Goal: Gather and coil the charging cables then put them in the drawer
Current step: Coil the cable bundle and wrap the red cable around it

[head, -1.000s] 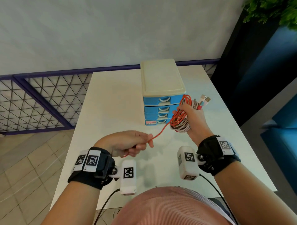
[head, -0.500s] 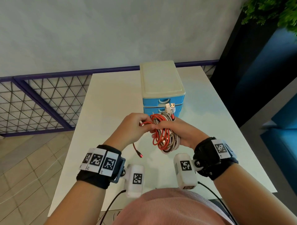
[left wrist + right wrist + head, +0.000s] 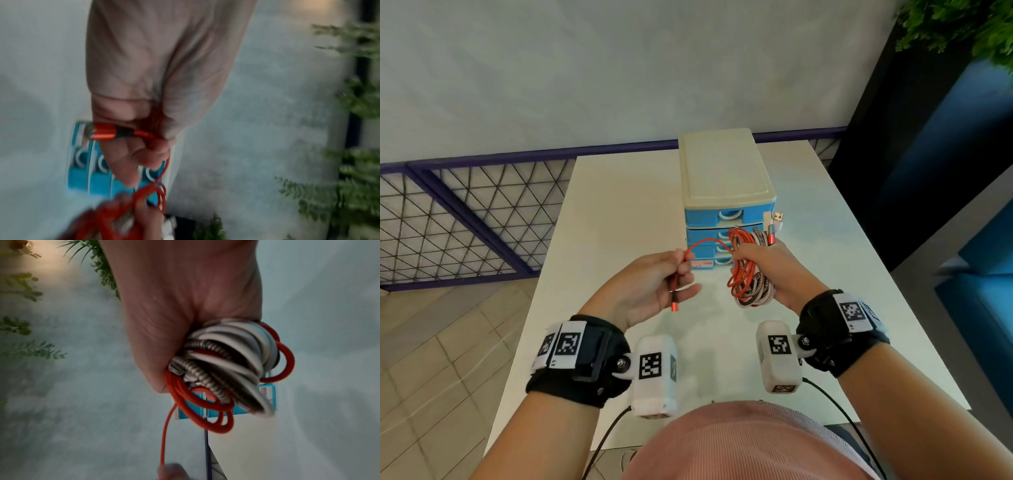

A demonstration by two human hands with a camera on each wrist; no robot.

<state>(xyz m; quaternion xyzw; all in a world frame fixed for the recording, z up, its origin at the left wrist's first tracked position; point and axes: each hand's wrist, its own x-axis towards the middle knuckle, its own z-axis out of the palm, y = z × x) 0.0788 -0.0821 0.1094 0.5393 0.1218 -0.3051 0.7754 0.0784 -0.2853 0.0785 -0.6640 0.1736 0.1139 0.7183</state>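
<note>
Above a white table [image 3: 619,205], in front of a blue set of drawers [image 3: 726,192]: right hand [image 3: 774,270] wrapped round a bundle of coiled cables [image 3: 748,274], red, white and braided loops bunched together, plugs [image 3: 774,222] sticking up past the knuckles. Left hand [image 3: 650,284] pinching the loose tail of the red cable [image 3: 705,244], thumb and fingers curled on it just behind the red plug [image 3: 674,303], a short arc of cord spanning the gap to the bundle. All four drawers shut, nothing inside yet. Last turn of the red cable not yet laid on. Likely trouble from here: springy loops fanning out of the fist, as in the right wrist view, and sliding free if the grip eases while reaching for a drawer handle; loose tail uncoiling once released; both hands occupied, so no free hand to pull a drawer; light cabinet possibly skidding on the smooth top under a one-handed tug
</note>
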